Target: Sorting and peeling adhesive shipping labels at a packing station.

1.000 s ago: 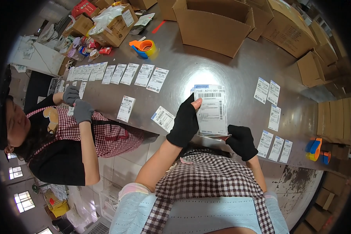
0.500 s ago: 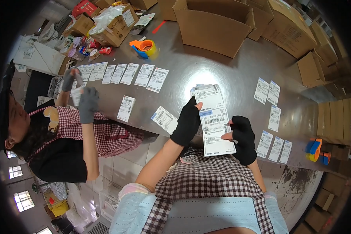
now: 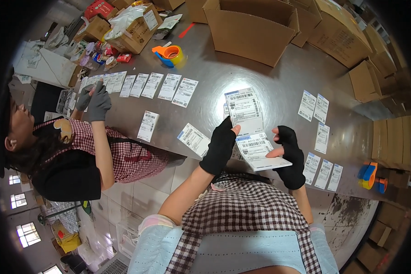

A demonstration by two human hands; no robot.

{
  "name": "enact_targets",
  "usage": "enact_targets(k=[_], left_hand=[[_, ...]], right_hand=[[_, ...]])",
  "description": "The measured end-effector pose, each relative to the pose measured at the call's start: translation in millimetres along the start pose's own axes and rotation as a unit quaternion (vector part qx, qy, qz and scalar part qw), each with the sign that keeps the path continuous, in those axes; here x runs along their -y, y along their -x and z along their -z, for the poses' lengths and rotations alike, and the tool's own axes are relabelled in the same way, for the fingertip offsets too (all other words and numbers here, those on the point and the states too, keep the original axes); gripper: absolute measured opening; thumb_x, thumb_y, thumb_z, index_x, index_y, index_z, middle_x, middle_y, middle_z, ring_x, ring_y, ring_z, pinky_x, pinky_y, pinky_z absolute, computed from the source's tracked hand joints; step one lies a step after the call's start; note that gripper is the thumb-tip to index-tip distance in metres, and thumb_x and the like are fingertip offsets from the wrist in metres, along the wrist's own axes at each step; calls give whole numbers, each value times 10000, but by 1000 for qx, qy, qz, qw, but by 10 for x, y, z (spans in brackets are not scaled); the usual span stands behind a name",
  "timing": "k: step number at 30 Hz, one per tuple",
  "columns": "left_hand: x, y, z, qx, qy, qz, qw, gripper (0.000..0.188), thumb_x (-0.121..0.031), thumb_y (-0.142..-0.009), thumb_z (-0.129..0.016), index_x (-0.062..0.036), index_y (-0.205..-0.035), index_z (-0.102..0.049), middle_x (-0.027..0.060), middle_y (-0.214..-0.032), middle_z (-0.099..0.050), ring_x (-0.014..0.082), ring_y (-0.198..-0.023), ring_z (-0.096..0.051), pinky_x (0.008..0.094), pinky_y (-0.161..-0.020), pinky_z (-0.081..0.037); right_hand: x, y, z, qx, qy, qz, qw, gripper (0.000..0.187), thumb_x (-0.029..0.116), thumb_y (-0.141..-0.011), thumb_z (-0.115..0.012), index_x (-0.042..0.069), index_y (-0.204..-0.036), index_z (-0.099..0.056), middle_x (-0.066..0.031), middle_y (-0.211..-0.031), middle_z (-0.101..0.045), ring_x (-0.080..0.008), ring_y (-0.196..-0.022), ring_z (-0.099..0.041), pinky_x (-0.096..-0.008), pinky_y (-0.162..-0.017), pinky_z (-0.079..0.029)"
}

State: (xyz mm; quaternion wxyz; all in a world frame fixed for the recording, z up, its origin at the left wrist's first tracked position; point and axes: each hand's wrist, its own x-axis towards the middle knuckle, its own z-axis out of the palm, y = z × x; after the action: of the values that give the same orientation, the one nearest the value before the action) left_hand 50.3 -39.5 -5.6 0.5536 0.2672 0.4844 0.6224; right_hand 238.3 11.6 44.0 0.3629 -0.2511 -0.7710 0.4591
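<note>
In front of my apron I hold a strip of white shipping labels [image 3: 247,114] with barcodes and blue marks. My left hand [image 3: 221,146], in a black fingerless glove, grips its left edge with the thumb on top. At the lower part of the strip, my right hand [image 3: 291,157], gloved the same way, has its thumb on a label [image 3: 259,153] that bends upward at the fold. The right index finger stands apart from the thumb; the other fingers are partly hidden behind the paper. Beside my left hand, a label stack [image 3: 194,139] lies on the metal table [image 3: 205,68].
Several labels [image 3: 322,137] lie in groups at the right, and a row of labels [image 3: 169,86] runs along the left. Tape dispensers [image 3: 170,55] [image 3: 367,175] stand on the table. Cardboard boxes [image 3: 251,29] line the far side. At the left, a person with grey gloves [image 3: 98,102] works.
The lower label has folded up toward me from lying straight, and the upper one is tilted up. My right hand has shifted slightly right, its index finger lifted. The co-worker's hands have moved closer together.
</note>
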Motion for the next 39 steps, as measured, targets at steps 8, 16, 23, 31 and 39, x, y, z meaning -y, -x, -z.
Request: enact_targets(k=[8, 16, 23, 31, 39], left_hand=[[-29, 7, 26, 3, 26, 6, 1000, 398, -109, -885, -431, 35, -1252, -383, 130, -1149, -533, 194, -1032, -523, 299, -889, -410], [-107, -80, 186, -145, -290, -217, 921, 357, -133, -819, -556, -25, -1142, -448, 102, -1092, -510, 202, -1072, -461, 297, -907, -359], [-659, -413, -50, 245, -462, -348, 778, 349, -209, -676, -710, -79, -972, -578, 67, -1079, -558, 239, -1167, -434, 383, -1016, -251], [-864, -498, -185, 316, -470, -240, 788, 164, -230, -687, -660, -100, -739, -574, 24, -698, -518, 192, -758, -500, 370, -967, -307], [-745, -596, -286, 311, -488, -312, 753, 131, -174, -708, -632, -60, -749, -583, 57, -700, -503, 217, -722, -483, 332, -720, -397]], right_hand=[[42, -50, 51, 33, 16, -1, 999, 153, 93, -650, -684, 54, -796, -657, -142, -966, -601, -222, -820, -598, -280, -687, -468], [3, -36, 130, 47, 3, 62, 997, 155, 113, -653, -688, 30, -752, -603, -141, -940, -630, -250, -825, -623, -306, -702, -491], [-20, 3, 301, 124, -1, 151, 981, 338, 97, -616, -741, 92, -847, -494, -135, -998, -604, -315, -881, -608, -377, -742, -495], [-3, 103, 408, 108, 38, 164, 980, 385, 99, -588, -752, 91, -867, -487, -138, -1000, -601, -341, -897, -597, -398, -742, -489], [97, 124, 468, 123, 124, 124, 977, 328, 128, -529, -727, 63, -765, -509, -110, -1073, -581, -342, -1018, -553, -416, -808, -449]])
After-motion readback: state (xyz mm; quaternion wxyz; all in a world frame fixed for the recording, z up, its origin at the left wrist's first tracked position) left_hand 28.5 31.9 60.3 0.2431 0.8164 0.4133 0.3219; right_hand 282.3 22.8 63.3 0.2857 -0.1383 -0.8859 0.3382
